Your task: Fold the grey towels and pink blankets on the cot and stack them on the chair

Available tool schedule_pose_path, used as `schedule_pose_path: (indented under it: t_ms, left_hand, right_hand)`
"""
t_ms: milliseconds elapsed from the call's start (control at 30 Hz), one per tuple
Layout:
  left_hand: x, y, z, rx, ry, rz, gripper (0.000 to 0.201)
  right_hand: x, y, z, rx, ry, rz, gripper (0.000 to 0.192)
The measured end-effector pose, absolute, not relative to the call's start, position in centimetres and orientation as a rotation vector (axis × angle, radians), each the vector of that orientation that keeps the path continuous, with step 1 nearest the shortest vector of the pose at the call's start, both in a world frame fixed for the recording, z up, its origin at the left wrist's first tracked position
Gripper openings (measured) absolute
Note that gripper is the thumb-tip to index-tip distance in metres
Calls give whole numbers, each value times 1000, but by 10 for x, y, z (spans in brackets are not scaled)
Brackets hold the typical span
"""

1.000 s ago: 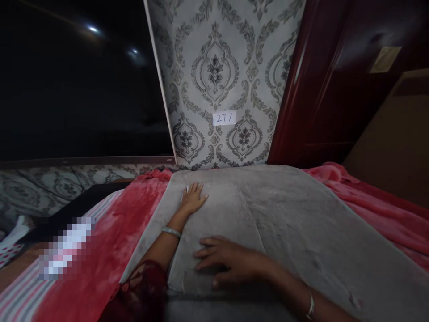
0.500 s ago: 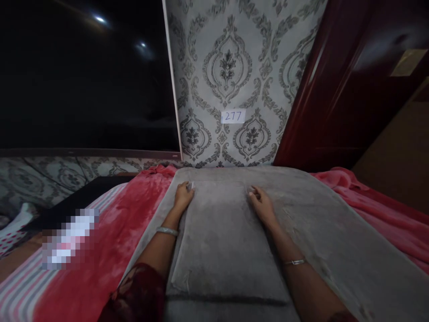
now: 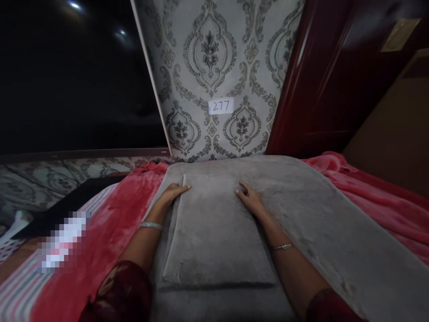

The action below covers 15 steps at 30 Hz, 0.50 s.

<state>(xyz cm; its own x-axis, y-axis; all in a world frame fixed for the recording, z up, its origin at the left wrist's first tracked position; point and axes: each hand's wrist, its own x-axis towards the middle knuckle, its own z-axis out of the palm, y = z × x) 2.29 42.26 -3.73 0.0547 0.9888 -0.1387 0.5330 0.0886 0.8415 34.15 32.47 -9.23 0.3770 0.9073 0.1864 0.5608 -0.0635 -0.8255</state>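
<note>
A grey plush cloth (image 3: 217, 232), folded into a long rectangle of more than one layer, lies flat on a larger grey plush cover (image 3: 335, 232). My left hand (image 3: 169, 194) grips its far left corner, thumb on top and the other fingers at the side edge, partly hidden. At the far right corner, my right hand (image 3: 253, 201) has thumb and forefinger closed about the edge, the other fingers curled. The near edge of the folded cloth casts a dark line on the cover.
Red plush fabric (image 3: 110, 223) and a striped border spread at the left, with more pink-red fabric (image 3: 362, 192) at the right. Behind stand a large dark screen (image 3: 77, 89), a patterned wall (image 3: 209, 134) with a "277" paper label (image 3: 221, 106), and a dark red glossy panel (image 3: 321, 89).
The view has shifted slightly. My left thumb now stretches further over the top of the folded cloth, with the hand turned more sideways. My right hand stays at the far right corner.
</note>
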Motion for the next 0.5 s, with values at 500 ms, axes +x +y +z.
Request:
schedule_pose_path:
  t_ms: [500]
  left_hand:
    - [30,397,-39,1245,1438,959,84]
  right_hand:
    - [345,324,-95,-1373,-1007,901,59]
